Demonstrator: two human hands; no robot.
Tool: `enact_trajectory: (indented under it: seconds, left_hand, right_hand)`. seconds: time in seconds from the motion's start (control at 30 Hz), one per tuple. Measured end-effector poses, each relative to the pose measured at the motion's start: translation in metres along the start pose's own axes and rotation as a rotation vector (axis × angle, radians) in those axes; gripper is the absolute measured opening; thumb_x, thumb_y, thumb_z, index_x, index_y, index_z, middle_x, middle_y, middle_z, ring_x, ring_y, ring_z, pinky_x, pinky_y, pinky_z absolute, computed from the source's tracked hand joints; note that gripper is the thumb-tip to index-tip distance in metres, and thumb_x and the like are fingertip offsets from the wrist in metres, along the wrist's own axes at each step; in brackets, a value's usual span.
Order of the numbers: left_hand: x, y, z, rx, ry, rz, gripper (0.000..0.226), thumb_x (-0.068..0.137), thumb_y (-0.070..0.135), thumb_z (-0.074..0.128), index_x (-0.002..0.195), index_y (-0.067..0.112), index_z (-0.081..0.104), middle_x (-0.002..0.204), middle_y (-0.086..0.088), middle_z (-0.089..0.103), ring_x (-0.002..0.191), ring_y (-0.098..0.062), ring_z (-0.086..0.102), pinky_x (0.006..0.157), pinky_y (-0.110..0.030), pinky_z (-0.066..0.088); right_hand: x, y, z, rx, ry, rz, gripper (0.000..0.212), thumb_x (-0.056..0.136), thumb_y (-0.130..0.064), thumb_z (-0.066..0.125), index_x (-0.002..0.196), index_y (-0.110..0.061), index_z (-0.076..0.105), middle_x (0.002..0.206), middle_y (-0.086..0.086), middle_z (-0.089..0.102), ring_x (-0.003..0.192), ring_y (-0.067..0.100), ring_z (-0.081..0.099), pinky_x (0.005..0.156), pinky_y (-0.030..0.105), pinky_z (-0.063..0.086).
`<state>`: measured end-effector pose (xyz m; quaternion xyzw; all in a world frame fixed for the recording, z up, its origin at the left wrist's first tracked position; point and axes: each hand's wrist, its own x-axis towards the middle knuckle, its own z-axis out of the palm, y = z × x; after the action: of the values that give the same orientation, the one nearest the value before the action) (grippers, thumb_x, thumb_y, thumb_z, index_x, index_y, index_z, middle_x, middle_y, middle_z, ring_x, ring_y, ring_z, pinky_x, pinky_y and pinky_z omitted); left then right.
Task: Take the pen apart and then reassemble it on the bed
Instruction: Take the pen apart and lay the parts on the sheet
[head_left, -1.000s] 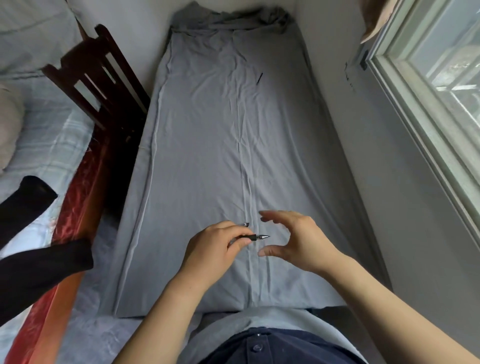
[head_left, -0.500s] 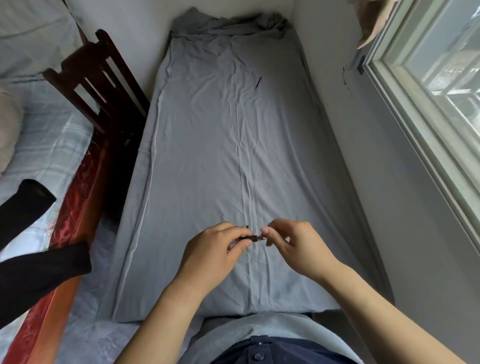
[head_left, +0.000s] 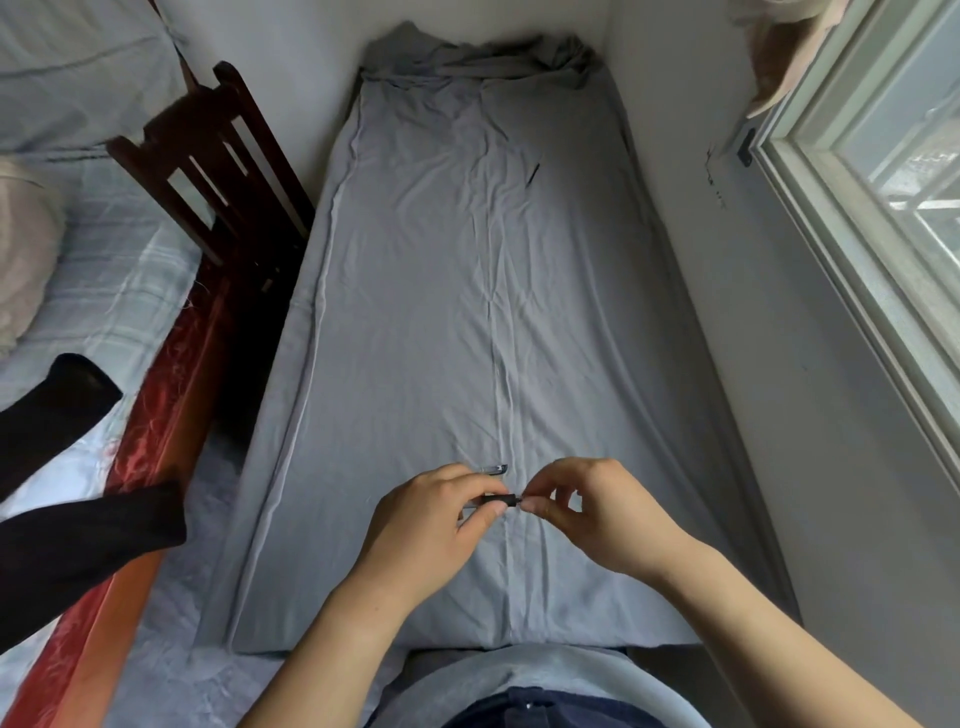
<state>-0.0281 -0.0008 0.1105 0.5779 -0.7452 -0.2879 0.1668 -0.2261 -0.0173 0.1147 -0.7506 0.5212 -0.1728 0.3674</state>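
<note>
A dark pen (head_left: 500, 500) is held level just above the grey sheet of the bed (head_left: 415, 322), near its front end. My left hand (head_left: 436, 525) grips the pen's barrel between thumb and fingers. My right hand (head_left: 597, 512) pinches the pen's tip end with thumb and forefinger, so the tip is hidden. A small clear part with a dark end (head_left: 496, 469) shows just beyond my left fingers; I cannot tell whether it lies on the sheet. A thin dark stick-like piece (head_left: 533, 174) lies far up the sheet.
A dark wooden chair (head_left: 218, 171) stands at the bed's left edge. A second bed with a checked cover (head_left: 104, 291) and black cloth (head_left: 62, 535) lies further left. A wall and a window (head_left: 883, 218) run along the right.
My right hand was open beside the pen tip a second ago; it has moved in and closed its thumb and forefinger on the tip. The left hand has kept its grip.
</note>
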Motion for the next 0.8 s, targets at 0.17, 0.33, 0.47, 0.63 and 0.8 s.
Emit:
enact_trajectory:
  seconds: [0.17,0.33,0.47,0.63,0.8]
  left_hand:
    - [-0.001,-0.009,0.002,-0.049,0.015,-0.041,0.019,0.085,0.046,0.052,0.102,0.043,0.059,0.085,0.028,0.056,0.082,0.010,0.055,0.066,-0.014,0.046]
    - [-0.003,-0.015,0.002,-0.080,0.040,-0.074,0.015,0.085,0.041,0.055,0.099,0.041,0.061,0.087,0.026,0.061,0.085,0.009,0.056,0.066,-0.009,0.043]
    - [-0.004,-0.017,0.004,-0.103,0.044,-0.099,0.015,0.085,0.040,0.056,0.098,0.042,0.061,0.088,0.027,0.061,0.086,0.010,0.056,0.069,-0.010,0.045]
    - [-0.002,-0.016,0.007,-0.084,0.046,-0.106,0.015,0.083,0.043,0.055,0.097,0.042,0.060,0.089,0.024,0.062,0.083,0.008,0.056,0.067,-0.014,0.047]
    - [0.000,-0.021,0.010,-0.047,0.066,-0.164,0.011,0.082,0.040,0.059,0.093,0.041,0.058,0.088,0.022,0.061,0.082,0.003,0.058,0.066,-0.019,0.048]
  right_hand:
    - [0.004,0.005,0.001,0.063,0.052,0.027,0.009,0.077,-0.028,0.072,0.080,-0.029,0.064,0.073,-0.018,0.064,0.073,0.002,0.059,0.070,0.013,0.045]
    - [0.006,0.010,0.000,0.141,0.071,0.053,0.011,0.077,-0.026,0.072,0.078,-0.033,0.063,0.077,-0.019,0.065,0.073,0.003,0.059,0.068,0.006,0.041]
    - [0.006,0.015,0.002,0.172,0.061,0.054,0.006,0.081,-0.030,0.067,0.083,-0.035,0.064,0.078,-0.018,0.067,0.076,0.005,0.060,0.067,0.010,0.043]
    - [0.008,0.017,0.003,0.115,0.047,0.015,0.012,0.081,-0.023,0.068,0.086,-0.033,0.065,0.080,-0.023,0.064,0.077,0.003,0.059,0.068,0.007,0.042]
    - [0.010,0.024,-0.001,0.025,0.089,-0.015,0.015,0.079,-0.017,0.070,0.085,-0.030,0.065,0.079,-0.024,0.062,0.075,0.000,0.059,0.066,0.005,0.041]
